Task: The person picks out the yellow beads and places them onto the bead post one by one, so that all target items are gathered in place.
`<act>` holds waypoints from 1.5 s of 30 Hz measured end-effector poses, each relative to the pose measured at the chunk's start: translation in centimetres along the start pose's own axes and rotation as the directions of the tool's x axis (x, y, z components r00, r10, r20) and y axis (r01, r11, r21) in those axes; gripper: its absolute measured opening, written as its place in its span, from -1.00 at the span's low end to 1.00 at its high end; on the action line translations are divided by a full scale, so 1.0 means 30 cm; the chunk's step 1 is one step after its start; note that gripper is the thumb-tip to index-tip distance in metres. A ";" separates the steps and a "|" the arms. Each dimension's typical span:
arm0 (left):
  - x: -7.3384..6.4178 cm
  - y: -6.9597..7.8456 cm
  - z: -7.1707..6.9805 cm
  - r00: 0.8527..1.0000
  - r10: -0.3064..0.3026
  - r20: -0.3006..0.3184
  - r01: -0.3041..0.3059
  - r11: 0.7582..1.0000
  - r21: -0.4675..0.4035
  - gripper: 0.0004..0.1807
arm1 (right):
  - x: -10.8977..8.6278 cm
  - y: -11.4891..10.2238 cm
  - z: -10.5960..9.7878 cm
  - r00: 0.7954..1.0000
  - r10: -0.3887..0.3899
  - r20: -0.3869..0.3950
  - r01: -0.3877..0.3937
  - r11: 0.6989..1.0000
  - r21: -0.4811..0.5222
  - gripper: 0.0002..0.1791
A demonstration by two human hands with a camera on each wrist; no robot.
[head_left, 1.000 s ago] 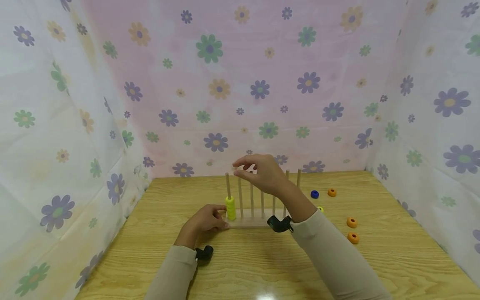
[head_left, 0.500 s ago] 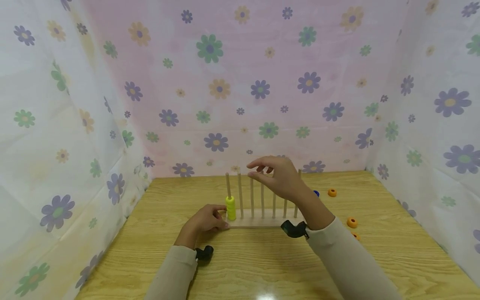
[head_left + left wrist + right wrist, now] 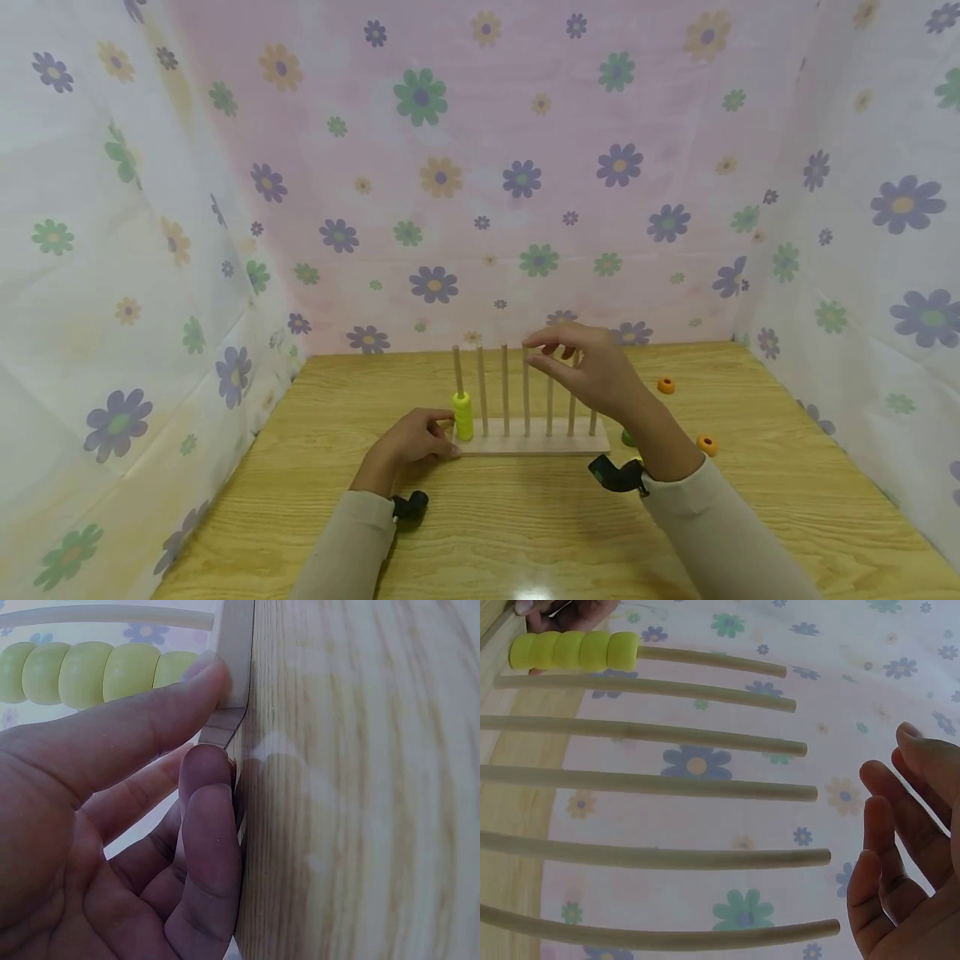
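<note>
A wooden peg rack [image 3: 533, 447] with several upright pegs stands on the table. Stacked yellow beads [image 3: 463, 417] fill the lower part of its leftmost peg; the other pegs are bare. My left hand [image 3: 414, 435] holds the rack's left end, and in the left wrist view its thumb [image 3: 196, 682] presses on the base with fingers curled against the end. Over the right-hand pegs, near their tops, is my right hand [image 3: 588, 367]. In the right wrist view its loosely bent fingers [image 3: 880, 825] hold nothing and are apart from the peg tips.
Orange beads [image 3: 666, 386] lie on the table [image 3: 480, 525] to the right of the rack. A green bead [image 3: 628, 437] shows partly behind the right forearm. Flowered cloth [image 3: 480, 250] encloses the table at the back and both sides.
My right hand has moved rightward from near the left pegs, its forearm now covering the blue bead and one orange bead. My left hand and the yellow stack have stayed put.
</note>
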State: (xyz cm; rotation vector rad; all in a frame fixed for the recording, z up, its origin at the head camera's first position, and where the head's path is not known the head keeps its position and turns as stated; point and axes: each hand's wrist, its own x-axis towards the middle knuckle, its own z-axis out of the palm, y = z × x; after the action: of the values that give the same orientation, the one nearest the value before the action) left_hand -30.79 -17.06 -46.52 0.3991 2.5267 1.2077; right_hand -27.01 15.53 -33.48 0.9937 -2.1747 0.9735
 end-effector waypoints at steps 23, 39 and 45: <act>0.005 0.004 0.002 1.000 0.000 0.012 0.000 0.999 -0.032 -0.18 | -0.195 0.127 -0.114 0.997 0.031 -0.065 -0.038 0.994 -0.102 -0.68; 0.002 -0.006 0.006 0.999 -0.028 0.016 0.029 0.998 -0.054 -0.17 | -0.317 0.298 -0.186 0.907 0.422 0.019 -0.421 0.907 -0.029 -0.85; 0.008 -0.012 0.001 0.999 -0.029 0.015 0.029 0.998 -0.053 -0.17 | -0.355 0.364 -0.191 0.849 0.513 0.126 -0.510 0.858 -0.055 -0.75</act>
State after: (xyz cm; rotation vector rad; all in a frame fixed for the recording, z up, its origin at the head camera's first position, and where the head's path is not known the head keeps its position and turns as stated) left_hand -31.04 -17.17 -46.86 0.3561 2.4738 1.2536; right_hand -28.60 29.38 -41.94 0.4756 -2.6312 1.1382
